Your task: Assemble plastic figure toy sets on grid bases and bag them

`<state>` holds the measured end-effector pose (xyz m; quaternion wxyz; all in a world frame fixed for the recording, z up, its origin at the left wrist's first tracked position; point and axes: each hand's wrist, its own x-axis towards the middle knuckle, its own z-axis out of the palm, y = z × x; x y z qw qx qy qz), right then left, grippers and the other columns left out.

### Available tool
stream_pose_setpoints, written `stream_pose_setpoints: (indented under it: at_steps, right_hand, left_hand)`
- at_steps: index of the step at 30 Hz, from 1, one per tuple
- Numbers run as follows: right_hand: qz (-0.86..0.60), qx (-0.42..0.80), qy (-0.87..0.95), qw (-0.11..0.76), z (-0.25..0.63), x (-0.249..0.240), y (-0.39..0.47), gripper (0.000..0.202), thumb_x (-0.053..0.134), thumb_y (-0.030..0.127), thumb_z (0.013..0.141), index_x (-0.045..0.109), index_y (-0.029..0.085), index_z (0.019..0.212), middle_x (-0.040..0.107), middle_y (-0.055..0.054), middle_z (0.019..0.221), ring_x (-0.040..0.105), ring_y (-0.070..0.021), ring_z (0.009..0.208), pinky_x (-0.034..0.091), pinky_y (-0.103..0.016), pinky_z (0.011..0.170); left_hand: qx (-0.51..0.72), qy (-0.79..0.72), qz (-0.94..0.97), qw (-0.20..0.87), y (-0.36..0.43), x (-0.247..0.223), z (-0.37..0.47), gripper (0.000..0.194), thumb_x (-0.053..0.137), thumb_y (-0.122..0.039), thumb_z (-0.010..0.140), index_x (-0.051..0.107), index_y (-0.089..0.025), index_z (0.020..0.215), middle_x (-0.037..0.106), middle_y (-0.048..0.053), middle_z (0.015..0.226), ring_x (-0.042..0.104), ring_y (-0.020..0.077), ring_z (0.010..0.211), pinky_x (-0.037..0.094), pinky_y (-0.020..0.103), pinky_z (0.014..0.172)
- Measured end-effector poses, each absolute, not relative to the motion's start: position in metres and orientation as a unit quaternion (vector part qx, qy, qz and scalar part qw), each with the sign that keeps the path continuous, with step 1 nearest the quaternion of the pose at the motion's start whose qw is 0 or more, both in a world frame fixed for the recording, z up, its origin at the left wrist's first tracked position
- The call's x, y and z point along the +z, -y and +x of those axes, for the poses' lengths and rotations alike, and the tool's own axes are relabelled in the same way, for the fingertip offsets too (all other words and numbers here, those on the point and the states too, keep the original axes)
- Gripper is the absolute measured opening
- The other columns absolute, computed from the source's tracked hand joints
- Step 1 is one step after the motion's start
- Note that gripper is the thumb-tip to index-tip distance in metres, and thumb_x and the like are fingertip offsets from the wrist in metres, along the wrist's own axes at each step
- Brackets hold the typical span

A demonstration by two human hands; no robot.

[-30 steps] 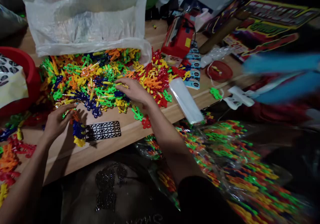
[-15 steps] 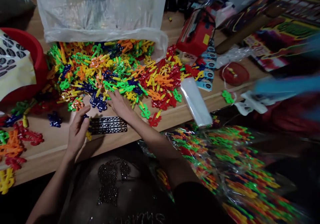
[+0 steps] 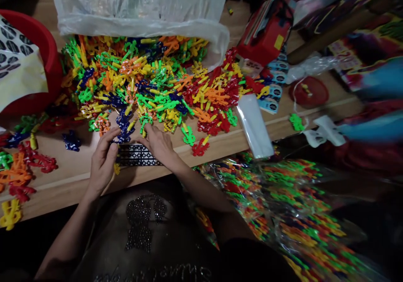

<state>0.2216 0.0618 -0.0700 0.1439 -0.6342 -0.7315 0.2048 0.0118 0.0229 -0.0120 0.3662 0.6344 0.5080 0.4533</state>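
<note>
A heap of small plastic pieces in green, yellow, orange, red and blue [image 3: 151, 80] spills from a translucent bag [image 3: 141, 9] onto the wooden table [image 3: 72, 170]. A black lattice strip [image 3: 138, 155] lies at the table's front edge between my hands. My left hand [image 3: 103, 160] is at its left end, fingers curved near dark blue pieces [image 3: 124, 126]; a yellow bit shows beside the palm. My right hand [image 3: 159, 147] reaches over the strip's right part, its fingers closed around a green and yellow piece [image 3: 145, 124] at the heap's front edge.
At the left stands a red tub [image 3: 52, 63] with loose pieces before it. A clear plastic packet [image 3: 255, 126], a red box-shaped device [image 3: 267, 34] and a red dish [image 3: 310, 92] are at the right. Filled bags [image 3: 292, 198] lie below the table. Another person's blue sleeve [image 3: 371, 126] is blurred.
My right hand has drawn back toward the strip and now has a green and yellow piece at its fingers. My left hand stays beside the strip. The camera view has shifted slightly.
</note>
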Motion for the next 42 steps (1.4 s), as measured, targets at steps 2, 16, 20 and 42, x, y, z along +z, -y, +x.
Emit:
stream_pose_setpoints:
  at_steps: [2, 16, 20, 42]
  right_hand:
    - [-0.658, 0.233, 0.702, 0.141, 0.218, -0.072, -0.065, 0.034, 0.056, 0.039, 0.105, 0.06, 0.017, 0.132, 0.074, -0.016, 0.105, 0.069, -0.0278, 0.086, 0.057, -0.041, 0.079]
    - [-0.483, 0.442, 0.714, 0.247, 0.187, -0.079, -0.008, 0.034, 0.057, 0.012, 0.092, 0.066, 0.02, 0.124, 0.075, -0.01, 0.127, 0.071, -0.0252, 0.118, 0.058, -0.043, 0.106]
    - [-0.483, 0.372, 0.756, 0.24, 0.178, -0.085, 0.005, 0.039, 0.053, 0.009, 0.09, 0.065, 0.018, 0.126, 0.072, -0.015, 0.131, 0.065, -0.0287, 0.126, 0.053, -0.048, 0.117]
    - [-0.546, 0.164, 0.812, 0.122, 0.225, -0.048, -0.119, 0.04, 0.038, 0.006, 0.103, 0.071, 0.019, 0.119, 0.068, -0.015, 0.128, 0.055, -0.035, 0.128, 0.051, -0.058, 0.111]
  left_hand:
    - [0.446, -0.518, 0.626, 0.377, -0.021, -0.013, 0.014, 0.039, 0.056, -0.051, 0.108, 0.072, -0.029, 0.136, 0.072, 0.005, 0.146, 0.06, 0.024, 0.144, 0.045, 0.048, 0.128]
    - [0.444, -0.499, 0.632, 0.394, -0.023, -0.023, 0.014, 0.035, 0.055, -0.044, 0.109, 0.074, -0.031, 0.136, 0.071, 0.003, 0.147, 0.058, 0.025, 0.147, 0.042, 0.05, 0.13]
    - [0.444, -0.507, 0.625, 0.395, -0.019, -0.021, 0.014, 0.035, 0.055, -0.044, 0.109, 0.075, -0.029, 0.133, 0.072, 0.005, 0.145, 0.057, 0.0263, 0.149, 0.041, 0.051, 0.13]
    - [0.395, -0.552, 0.704, 0.208, 0.004, -0.011, 0.002, 0.039, 0.058, -0.015, 0.091, 0.077, -0.031, 0.121, 0.076, 0.004, 0.12, 0.064, 0.0288, 0.128, 0.05, 0.055, 0.115]
